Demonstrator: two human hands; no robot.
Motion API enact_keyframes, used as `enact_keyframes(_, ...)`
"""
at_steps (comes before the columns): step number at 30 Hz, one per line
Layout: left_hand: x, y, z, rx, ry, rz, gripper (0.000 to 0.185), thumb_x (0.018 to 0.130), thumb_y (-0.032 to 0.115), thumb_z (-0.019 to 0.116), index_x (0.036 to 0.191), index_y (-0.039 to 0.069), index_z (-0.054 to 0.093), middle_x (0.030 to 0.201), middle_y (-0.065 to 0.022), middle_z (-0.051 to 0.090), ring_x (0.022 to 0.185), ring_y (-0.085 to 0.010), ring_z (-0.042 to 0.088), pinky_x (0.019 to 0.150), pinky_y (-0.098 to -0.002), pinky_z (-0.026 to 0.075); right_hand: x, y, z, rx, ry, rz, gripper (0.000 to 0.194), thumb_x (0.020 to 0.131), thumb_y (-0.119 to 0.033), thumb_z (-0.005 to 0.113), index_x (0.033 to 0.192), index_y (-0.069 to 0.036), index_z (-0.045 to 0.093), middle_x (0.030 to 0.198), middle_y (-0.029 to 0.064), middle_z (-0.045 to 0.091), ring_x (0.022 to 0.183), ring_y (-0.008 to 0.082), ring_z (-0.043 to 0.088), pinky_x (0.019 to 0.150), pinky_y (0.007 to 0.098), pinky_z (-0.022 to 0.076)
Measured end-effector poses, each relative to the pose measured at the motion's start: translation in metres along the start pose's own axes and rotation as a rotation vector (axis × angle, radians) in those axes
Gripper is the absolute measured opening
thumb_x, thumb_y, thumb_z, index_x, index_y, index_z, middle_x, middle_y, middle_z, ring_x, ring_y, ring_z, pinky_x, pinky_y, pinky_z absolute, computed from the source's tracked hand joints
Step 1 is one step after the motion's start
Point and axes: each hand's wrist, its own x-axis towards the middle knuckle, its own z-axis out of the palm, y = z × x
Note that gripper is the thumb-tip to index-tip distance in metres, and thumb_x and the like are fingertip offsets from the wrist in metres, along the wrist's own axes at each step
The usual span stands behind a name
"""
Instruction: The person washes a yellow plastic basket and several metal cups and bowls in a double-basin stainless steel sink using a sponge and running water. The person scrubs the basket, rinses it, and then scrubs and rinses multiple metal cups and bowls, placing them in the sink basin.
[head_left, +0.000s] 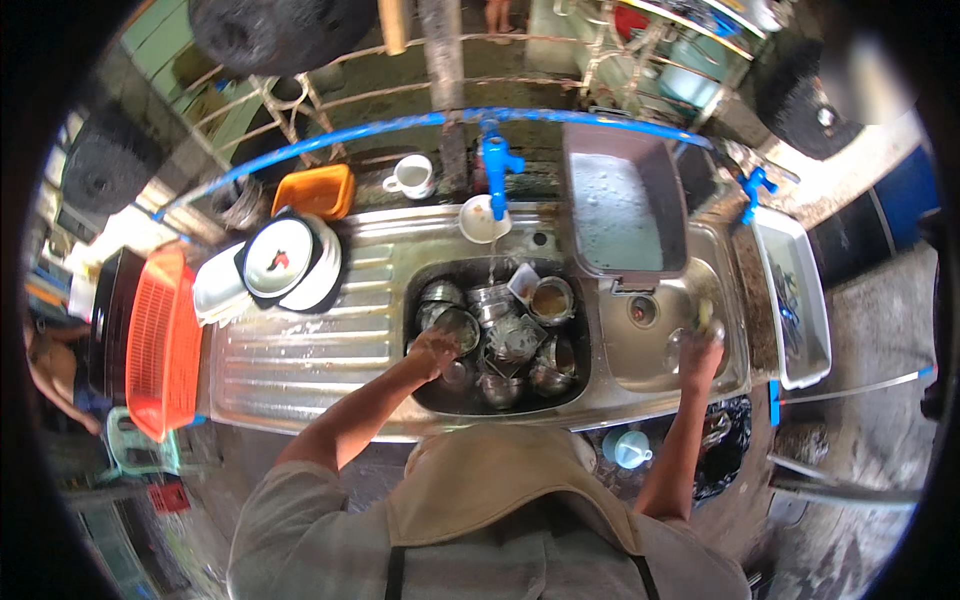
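My left hand (437, 352) grips the rim of a small metal bowl (466, 334) at the left side of the middle basin. Several metal bowls and cups (514, 339) crowd that basin, one with brownish liquid (551, 301). A thin stream of water falls among them below the blue tap (497, 161) and a white bowl (484, 220). Over the right basin (626, 360), my right hand (701, 354) is closed around a blurred yellowish thing (704, 315), perhaps a sponge. Its exact shape is smeared by motion.
A grey tub of soapy water (628, 262) straddles the right basin's back edge. White plates and a lid (277, 259) are stacked on the drainboard (315, 360). An orange basket (161, 345) stands left; a white tray of utensils (814, 330) lies right. A person (56, 367) is far left.
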Motion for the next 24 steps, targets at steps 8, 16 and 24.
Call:
enact_keyframes(8,0.032,-0.007,-0.108,-1.831,0.494,-0.272,0.045,0.094,0.022,0.075,0.132,0.005,0.059,0.113,-0.0022,0.07,0.104,-0.0146,0.064,0.095,-0.0321,0.05,0.072,-0.127,0.013,0.631,0.076,-0.471,0.049,0.091,0.004,0.051,0.141,0.002,0.053,0.135,0.0256,0.058,0.13,0.0342,0.054,0.11,0.0399,0.042)
enact_keyframes(16,0.121,-0.01,-0.159,-2.497,0.521,-0.018,0.045,0.098,0.04,0.064,0.131,0.01,0.059,0.122,-0.0105,0.068,0.112,-0.0317,0.067,0.094,-0.0527,0.057,0.133,-0.149,0.146,-0.317,-0.77,-0.395,0.042,0.091,-0.04,0.064,0.108,-0.004,0.076,0.114,0.022,0.073,0.111,0.0396,0.068,0.093,0.0487,0.0522)
enact_keyframes(24,0.078,0.019,-0.195,-2.739,0.529,0.224,0.047,0.103,0.05,0.047,0.137,0.018,0.055,0.129,-0.014,0.065,0.117,-0.0404,0.065,0.098,-0.0607,0.052,0.081,-0.227,0.063,0.831,-0.571,-0.037,0.035,0.088,-0.039,0.072,0.088,-0.004,0.077,0.092,0.0111,0.074,0.09,0.025,0.07,0.091,0.049,0.0485)
